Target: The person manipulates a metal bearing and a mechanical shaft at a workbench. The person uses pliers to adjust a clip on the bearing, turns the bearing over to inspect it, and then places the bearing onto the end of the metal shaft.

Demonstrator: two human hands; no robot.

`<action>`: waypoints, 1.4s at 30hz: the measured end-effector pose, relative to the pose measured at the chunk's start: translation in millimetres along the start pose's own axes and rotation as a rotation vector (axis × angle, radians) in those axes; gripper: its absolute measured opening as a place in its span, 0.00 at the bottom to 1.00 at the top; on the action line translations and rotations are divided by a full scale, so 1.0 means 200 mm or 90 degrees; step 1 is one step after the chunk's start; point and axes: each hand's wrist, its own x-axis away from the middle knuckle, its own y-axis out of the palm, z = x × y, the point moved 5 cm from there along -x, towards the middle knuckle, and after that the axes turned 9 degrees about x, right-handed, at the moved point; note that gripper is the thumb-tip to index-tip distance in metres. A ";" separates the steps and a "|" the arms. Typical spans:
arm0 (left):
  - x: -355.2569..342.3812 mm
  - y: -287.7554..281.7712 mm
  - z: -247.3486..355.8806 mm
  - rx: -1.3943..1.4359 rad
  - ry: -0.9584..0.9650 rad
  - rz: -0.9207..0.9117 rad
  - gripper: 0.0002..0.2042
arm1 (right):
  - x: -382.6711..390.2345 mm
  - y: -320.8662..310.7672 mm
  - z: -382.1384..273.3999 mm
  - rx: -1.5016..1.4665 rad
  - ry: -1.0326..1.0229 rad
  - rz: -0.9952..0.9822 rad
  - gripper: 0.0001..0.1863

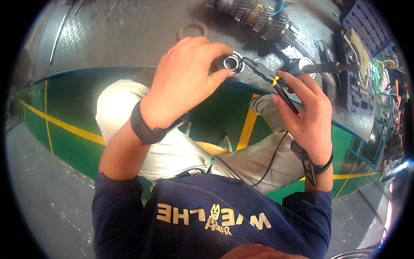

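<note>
My left hand [183,75] grips a small round metal part with a hollow bore [233,61], thumb and fingers on either side of its rim. Bent-nosed snap-ring pliers [260,68], with black handles and a yellow band, are in my right hand [308,105]. Their tips reach the right side of the round part; whether they sit in a ring there is too small to tell. Just beyond my left fingers lies a toothed metal ring [194,30] on the bench.
A gear shaft assembly [254,18] lies at the back of the metal bench [99,43]. On the right are a splined shaft [330,67], a grey plastic tray [373,28] and further tools. A thin rod [60,34] rests at far left. A cable [250,183] crosses my lap.
</note>
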 end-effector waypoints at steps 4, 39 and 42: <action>0.00 0.01 0.00 -0.011 0.003 0.005 0.16 | 0.00 0.01 0.01 0.014 -0.010 0.005 0.21; 0.06 -0.03 0.10 -0.189 0.086 -0.061 0.21 | 0.03 0.00 -0.05 0.142 -0.021 -0.005 0.19; 0.08 -0.04 0.07 -0.140 0.087 -0.040 0.23 | 0.04 0.00 -0.05 0.145 -0.001 0.012 0.19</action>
